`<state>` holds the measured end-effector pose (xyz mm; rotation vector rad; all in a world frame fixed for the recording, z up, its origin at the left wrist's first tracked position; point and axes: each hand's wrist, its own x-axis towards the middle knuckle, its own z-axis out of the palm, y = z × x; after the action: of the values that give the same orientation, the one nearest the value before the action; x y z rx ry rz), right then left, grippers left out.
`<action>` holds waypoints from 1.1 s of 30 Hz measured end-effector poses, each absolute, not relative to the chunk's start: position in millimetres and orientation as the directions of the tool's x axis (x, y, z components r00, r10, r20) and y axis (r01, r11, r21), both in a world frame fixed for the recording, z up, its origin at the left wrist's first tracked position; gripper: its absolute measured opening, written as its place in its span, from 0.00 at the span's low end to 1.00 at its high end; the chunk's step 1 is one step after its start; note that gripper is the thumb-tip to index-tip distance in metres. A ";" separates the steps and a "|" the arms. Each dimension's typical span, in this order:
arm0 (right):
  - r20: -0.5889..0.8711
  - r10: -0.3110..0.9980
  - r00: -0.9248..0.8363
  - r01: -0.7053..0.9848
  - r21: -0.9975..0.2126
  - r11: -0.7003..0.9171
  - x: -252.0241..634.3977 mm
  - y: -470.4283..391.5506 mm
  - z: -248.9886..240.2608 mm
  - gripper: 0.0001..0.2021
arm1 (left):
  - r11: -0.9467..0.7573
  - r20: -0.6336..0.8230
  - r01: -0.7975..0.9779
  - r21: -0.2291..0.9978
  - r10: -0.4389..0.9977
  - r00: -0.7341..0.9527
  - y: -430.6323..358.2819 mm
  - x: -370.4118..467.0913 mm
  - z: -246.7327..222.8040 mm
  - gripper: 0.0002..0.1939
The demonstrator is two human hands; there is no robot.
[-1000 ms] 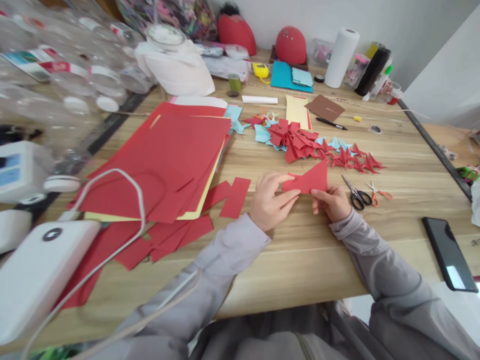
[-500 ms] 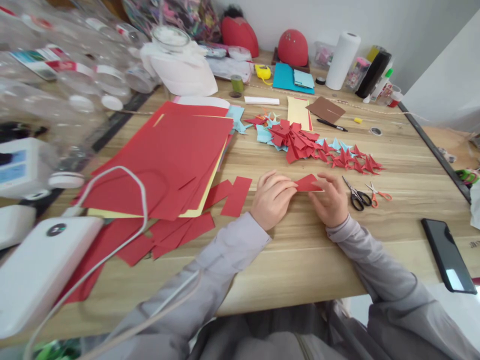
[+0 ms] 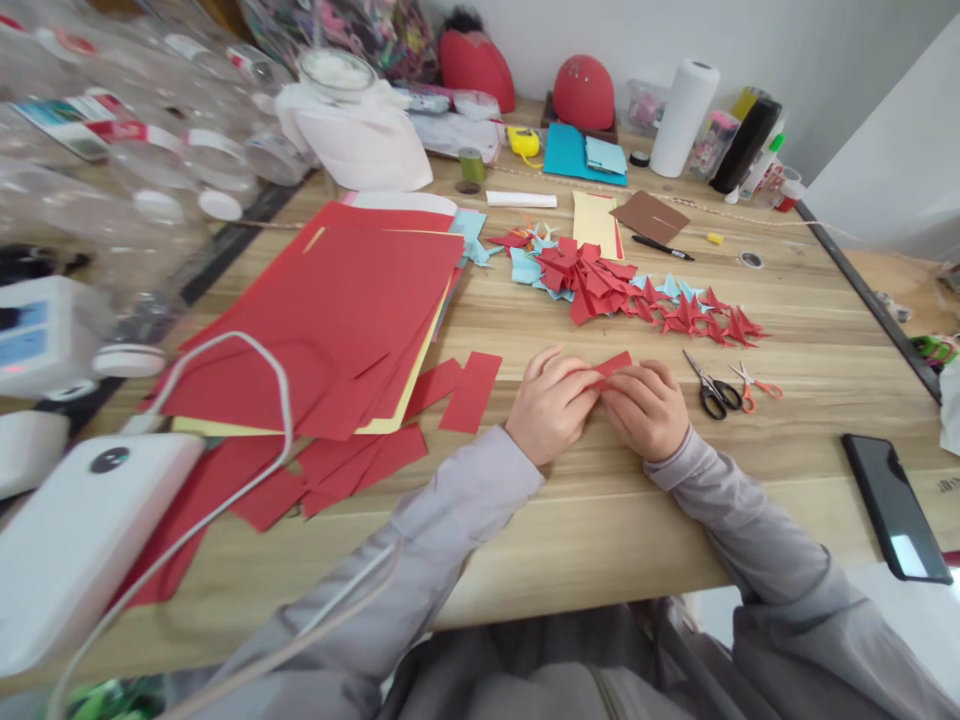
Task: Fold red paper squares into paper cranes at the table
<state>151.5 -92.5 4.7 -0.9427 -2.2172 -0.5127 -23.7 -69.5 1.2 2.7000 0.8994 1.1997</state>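
Note:
A small folded piece of red paper (image 3: 616,364) is between my two hands, low over the wooden table. My left hand (image 3: 553,405) pinches its left end. Curled over the near right side of the same paper is my right hand (image 3: 646,408), with its fingers closed; together the hands hide most of the piece. Beyond them lies a heap of folded red paper shapes (image 3: 589,280), mixed with light blue ones (image 3: 529,266). Cut red paper strips (image 3: 474,392) rest to the left of my left hand.
Large red sheets (image 3: 315,320) cover the left of the table, near a white power bank (image 3: 97,540) with a looping cable. Black scissors (image 3: 716,392) and orange scissors (image 3: 759,385) lie right of my hands. A phone (image 3: 892,505) is at the right edge. Plastic bottles (image 3: 150,160) crowd the back left.
My right hand has moved left along the red paper, closer to my left hand, and its fingers have closed down on it. Less of the paper shows now.

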 end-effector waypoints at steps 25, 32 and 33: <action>0.803 0.531 -0.271 0.807 -0.111 0.580 165.4 -89.1 7.2 0.04 | -0.782 0.787 0.606 0.147 0.463 0.407 -63.1 -34.5 4.5 0.09; 0.732 0.517 -0.445 0.773 0.023 0.634 153.3 -90.0 2.2 0.06 | -0.826 0.746 0.560 0.070 0.416 0.520 -70.1 -24.2 5.2 0.09; 0.734 0.503 -0.456 0.767 0.037 0.641 153.4 -89.8 1.2 0.07 | -0.828 0.742 0.559 0.045 0.403 0.537 -70.7 -22.9 4.8 0.09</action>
<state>153.4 -89.8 1.2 -0.9842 -2.1514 -0.4777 -22.9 -70.7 4.8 2.9233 0.9266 1.3238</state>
